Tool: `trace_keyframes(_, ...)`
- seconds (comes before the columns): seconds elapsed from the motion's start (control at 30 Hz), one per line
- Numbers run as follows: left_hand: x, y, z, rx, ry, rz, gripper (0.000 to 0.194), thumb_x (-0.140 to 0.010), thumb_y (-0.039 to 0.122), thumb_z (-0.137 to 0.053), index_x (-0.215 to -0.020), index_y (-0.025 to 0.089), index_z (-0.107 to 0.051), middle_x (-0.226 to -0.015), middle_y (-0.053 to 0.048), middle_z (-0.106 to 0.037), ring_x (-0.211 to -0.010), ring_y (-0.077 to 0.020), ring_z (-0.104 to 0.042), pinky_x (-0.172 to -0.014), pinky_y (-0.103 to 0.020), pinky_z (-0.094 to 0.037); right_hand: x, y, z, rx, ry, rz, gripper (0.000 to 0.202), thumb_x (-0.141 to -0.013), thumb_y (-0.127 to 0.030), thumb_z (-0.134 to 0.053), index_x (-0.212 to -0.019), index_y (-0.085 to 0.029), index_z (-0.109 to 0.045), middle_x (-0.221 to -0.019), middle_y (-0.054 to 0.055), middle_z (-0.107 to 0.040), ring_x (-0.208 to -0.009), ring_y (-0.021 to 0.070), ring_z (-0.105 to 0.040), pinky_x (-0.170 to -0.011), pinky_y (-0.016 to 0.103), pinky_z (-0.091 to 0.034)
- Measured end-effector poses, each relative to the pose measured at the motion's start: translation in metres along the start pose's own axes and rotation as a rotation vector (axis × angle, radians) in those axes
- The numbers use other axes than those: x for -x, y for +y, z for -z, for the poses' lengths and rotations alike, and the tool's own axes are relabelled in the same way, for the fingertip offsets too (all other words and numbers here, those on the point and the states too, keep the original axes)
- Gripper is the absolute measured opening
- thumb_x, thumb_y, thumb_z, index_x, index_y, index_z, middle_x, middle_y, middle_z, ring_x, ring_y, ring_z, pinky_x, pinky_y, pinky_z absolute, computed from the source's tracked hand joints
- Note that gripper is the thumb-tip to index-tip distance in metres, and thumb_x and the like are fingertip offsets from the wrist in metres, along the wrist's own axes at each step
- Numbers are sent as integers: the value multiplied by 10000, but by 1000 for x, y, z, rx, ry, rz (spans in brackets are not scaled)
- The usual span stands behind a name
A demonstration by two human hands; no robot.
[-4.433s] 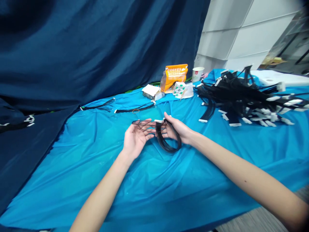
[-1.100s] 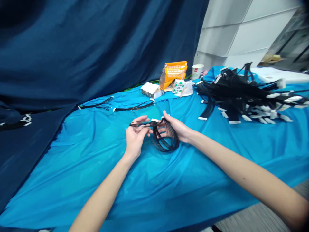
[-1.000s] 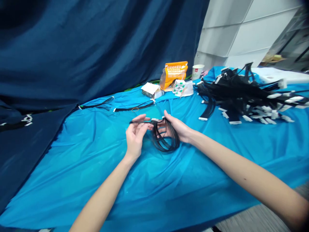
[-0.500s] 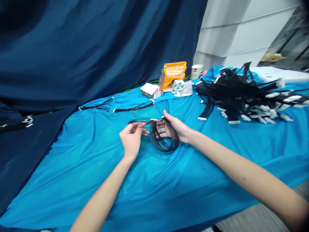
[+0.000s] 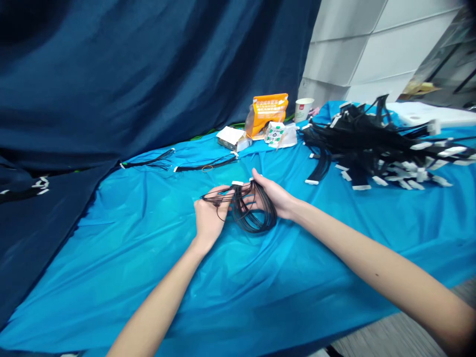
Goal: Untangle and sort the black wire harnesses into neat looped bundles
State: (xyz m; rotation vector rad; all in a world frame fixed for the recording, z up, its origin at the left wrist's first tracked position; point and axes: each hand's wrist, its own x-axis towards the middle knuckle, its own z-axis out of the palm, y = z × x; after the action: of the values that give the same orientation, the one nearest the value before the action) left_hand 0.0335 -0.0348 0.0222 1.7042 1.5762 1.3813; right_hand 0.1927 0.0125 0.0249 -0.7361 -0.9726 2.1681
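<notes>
A looped black wire harness (image 5: 260,225) with white connectors is held up over the blue cloth between my two hands. My left hand (image 5: 212,215) is closed on thin wires at the harness's left side, some of them fanned out over its fingers. On the other side, my right hand (image 5: 269,193) grips the loop, its thumb up beside a white connector and its fingers behind the wires. One white connector (image 5: 237,183) shows at the top, between the hands. The fingertips of both hands are partly covered by the wires.
A large heap of black cables (image 5: 372,139) with white connectors lies at right. Two cable bundles lie beyond my hands, one with an orange rubber band (image 5: 207,168). Behind stand a small box (image 5: 234,139), an orange pouch (image 5: 268,113) and a paper cup (image 5: 304,109).
My left hand has moved right, closer to the right hand, and the thin wires now bunch and fan over its fingers. My right hand has hardly moved.
</notes>
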Motion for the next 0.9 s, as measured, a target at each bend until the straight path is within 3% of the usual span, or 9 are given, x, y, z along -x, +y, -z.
trace_keyframes(0.23,-1,-6,1,199,-84,67,379,-690,345,-682,-1001,133,-641,-821,-98,-701,-758,-213,-670,-677,-294,-527,0,0,-1,6,25,13,503,-933,-481,-254,-740,-132,-562,-661,71,-638,-560,138,-603,-558,251,-518)
trace_keyframes(0.37,-1,-4,0,265,-65,99,354,-658,326,-708,-945,127,-650,-754,-85,-693,-663,-193,-662,-612,-274,-526,1,0,-2,19,23,13,511,-934,-484,-239,-752,-133,-563,-662,74,-637,-583,144,-611,-575,257,-525)
trace_keyframes(0.7,-1,-2,0,162,-38,55,267,-695,317,-667,-897,149,-625,-670,-26,-647,-484,-131,-602,-475,-225,-489,2,-1,-4,30,48,3,522,-935,-485,-234,-706,-137,-549,-616,70,-620,-541,129,-596,-547,239,-521)
trace_keyframes(0.9,-3,0,-3,280,-61,143,297,-670,331,-685,-890,153,-594,-576,7,-597,-426,-107,-541,-401,-204,-440,2,-2,-4,36,35,11,526,-936,-481,-230,-707,-138,-555,-630,68,-624,-536,134,-587,-545,249,-512)
